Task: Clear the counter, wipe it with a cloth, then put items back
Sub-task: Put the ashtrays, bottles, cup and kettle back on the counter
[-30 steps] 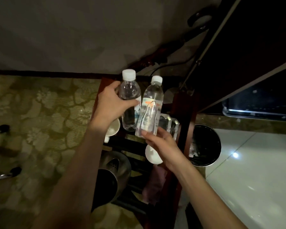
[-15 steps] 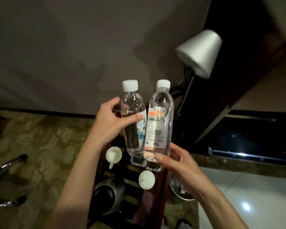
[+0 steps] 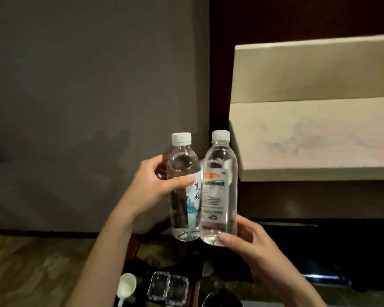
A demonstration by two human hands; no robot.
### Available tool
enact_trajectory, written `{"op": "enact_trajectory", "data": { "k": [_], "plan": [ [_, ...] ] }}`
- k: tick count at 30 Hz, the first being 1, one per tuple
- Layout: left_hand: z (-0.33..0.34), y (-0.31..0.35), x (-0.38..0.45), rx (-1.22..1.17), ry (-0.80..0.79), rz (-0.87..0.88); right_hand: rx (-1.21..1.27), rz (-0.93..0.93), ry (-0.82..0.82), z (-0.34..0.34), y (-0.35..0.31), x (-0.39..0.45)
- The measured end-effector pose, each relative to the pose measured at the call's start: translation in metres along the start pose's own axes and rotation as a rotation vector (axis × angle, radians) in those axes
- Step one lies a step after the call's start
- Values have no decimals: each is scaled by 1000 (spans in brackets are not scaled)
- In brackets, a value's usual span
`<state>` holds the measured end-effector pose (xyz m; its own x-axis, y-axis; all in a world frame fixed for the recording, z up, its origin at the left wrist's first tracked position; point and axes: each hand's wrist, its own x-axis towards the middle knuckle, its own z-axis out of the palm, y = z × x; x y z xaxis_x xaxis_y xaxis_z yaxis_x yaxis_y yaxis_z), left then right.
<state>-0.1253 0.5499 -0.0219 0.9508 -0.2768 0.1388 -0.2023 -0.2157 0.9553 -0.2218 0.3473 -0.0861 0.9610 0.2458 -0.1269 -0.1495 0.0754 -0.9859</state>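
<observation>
Since a second ago both bottles have been carried up and away from the counter: then they hung just above the cups and kettle, now they are held high against the grey wall point(image 3: 75, 96), and the view has tipped up with them so that only a strip of the counter point(image 3: 164, 258) shows along the bottom edge.

The left hand point(image 3: 151, 187) grips the left bottle point(image 3: 184, 191) about its upper half, thumb across the front near the label, fingers wrapped behind. The right hand point(image 3: 248, 240) holds the right bottle point(image 3: 220, 189) low, at its base, thumb laid across the front and the fingers curled behind it. Both bottles stand upright, white caps on top, their sides touching or very nearly so.

The relation that counts: the counter lies below and slightly toward the person, with the two glasses point(image 3: 169, 289) and a white cup point(image 3: 126, 285) almost straight under the bottles. Neither bottle rests on anything. Their long axes run vertical, so each can be set down on its base without turning. I judge this as the clearing stage, the bottles being taken off to somewhere else; where they will go is not shown. To the right hang pale panels point(image 3: 315, 107) on dark wood, nearer the right hand
</observation>
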Motion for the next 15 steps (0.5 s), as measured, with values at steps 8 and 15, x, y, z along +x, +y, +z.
{"op": "enact_trajectory", "data": {
  "k": [8, 15],
  "plan": [
    [19, 70, 53, 2, -92, 149, -83, -177, 142, -32, -65, -2],
    [45, 107, 93, 13, -195, 226, -140, -301, 279, -59, -99, -4]
  ]
}}
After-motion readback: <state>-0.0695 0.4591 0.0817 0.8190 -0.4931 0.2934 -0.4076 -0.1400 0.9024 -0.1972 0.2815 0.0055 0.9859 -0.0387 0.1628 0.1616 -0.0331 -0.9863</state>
